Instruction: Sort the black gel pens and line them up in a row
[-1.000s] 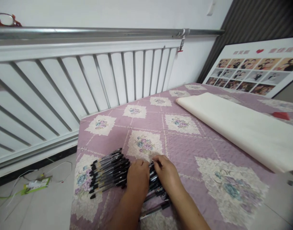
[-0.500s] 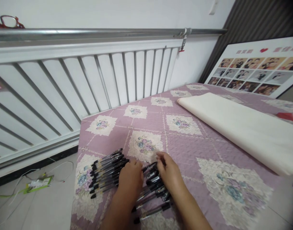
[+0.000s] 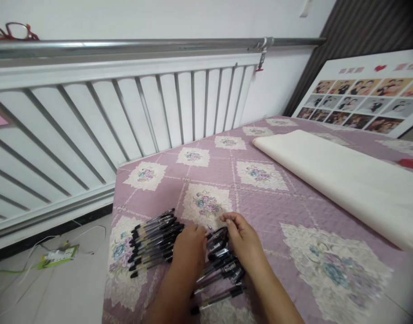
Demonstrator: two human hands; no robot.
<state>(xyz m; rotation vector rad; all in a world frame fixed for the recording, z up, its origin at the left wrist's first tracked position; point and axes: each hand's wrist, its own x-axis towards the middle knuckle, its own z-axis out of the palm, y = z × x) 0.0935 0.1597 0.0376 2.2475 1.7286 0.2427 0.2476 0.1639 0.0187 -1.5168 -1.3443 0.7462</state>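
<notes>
Black-capped pens with clear barrels lie in two groups on the cloth. The left group of pens (image 3: 154, 245) forms a fairly neat row, caps and tips side by side. Between the groups is my left hand (image 3: 190, 247), its fingers bent and closed, fingertips mostly hidden, beside the pen ends. My right hand (image 3: 243, 238) rests against the cap side of the right group of pens (image 3: 223, 263); its fingers curve left with the thumb slightly apart, and no pen shows between them. A single pen (image 3: 220, 300) lies nearer me, below that looser group.
A purple floral cloth (image 3: 260, 211) covers the table. A folded cream sheet (image 3: 344, 184) lies to the right, with a red item (image 3: 410, 164) behind it. A photo board (image 3: 368, 99) leans at the back right. Beyond the left edge are a radiator (image 3: 165, 108) and a power strip (image 3: 59, 256).
The view has shifted slightly. Both hands stay at the right group of pens, with only small finger movements; the pens there look slightly disturbed.
</notes>
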